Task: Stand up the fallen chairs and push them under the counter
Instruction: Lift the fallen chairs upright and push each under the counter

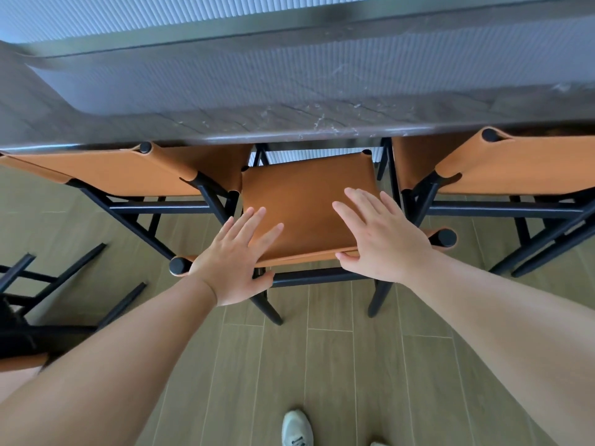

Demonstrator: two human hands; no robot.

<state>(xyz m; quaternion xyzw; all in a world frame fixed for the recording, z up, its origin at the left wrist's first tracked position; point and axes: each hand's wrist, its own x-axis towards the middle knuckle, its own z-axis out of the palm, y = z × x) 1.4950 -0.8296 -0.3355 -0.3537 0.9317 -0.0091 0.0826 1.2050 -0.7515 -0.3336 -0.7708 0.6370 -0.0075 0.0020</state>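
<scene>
An upright chair (306, 194) with a tan leather seat and black frame stands in front of me, its far half under the dark stone counter (289, 123). My left hand (235, 255) lies flat on the backrest's top edge, fingers spread over the seat, thumb hooked near the black rail. My right hand (383, 236) rests on the same edge to the right, fingers apart. Neither hand is closed around anything. Two matching chairs stand tucked in on the left (128, 172) and on the right (515, 169). A fallen chair (48, 294) lies at the left edge, black legs sticking out.
The floor is pale wood-look planks (338, 365). My white shoe (297, 428) shows at the bottom. The neighbouring chairs' frames sit close on both sides of the middle chair. A ribbed pale wall (161, 17) runs behind the counter.
</scene>
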